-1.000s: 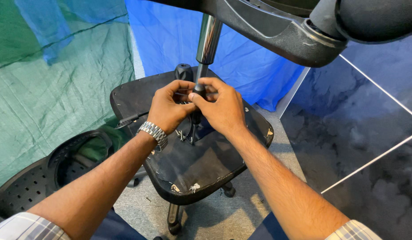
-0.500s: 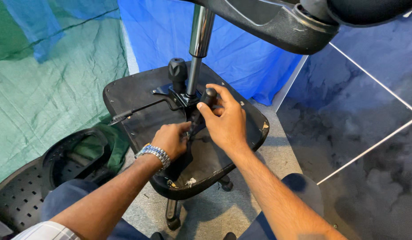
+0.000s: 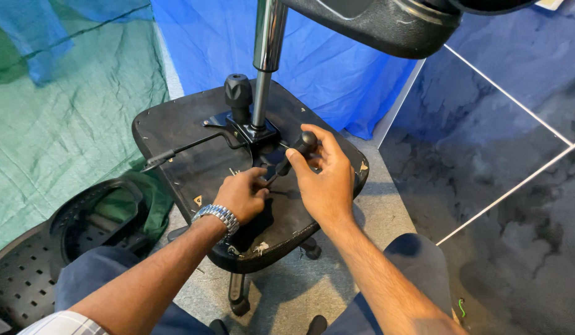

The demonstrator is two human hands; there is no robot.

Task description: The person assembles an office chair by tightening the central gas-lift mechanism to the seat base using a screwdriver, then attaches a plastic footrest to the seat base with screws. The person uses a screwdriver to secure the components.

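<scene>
Head cam, looking down at an upside-down chair seat (image 3: 175,133) sitting mid-frame, with the chrome gas cylinder (image 3: 265,59) sticking straight up from its bracket. Right hand (image 3: 324,180) has its grip wrapped around the black-knobbed lever (image 3: 296,152) just right of the bracket. Left hand (image 3: 241,193) is pinched onto the lever's lower end, steel watch (image 3: 218,217) on that wrist. Perforated chair back (image 3: 45,248) lies lower left.
</scene>
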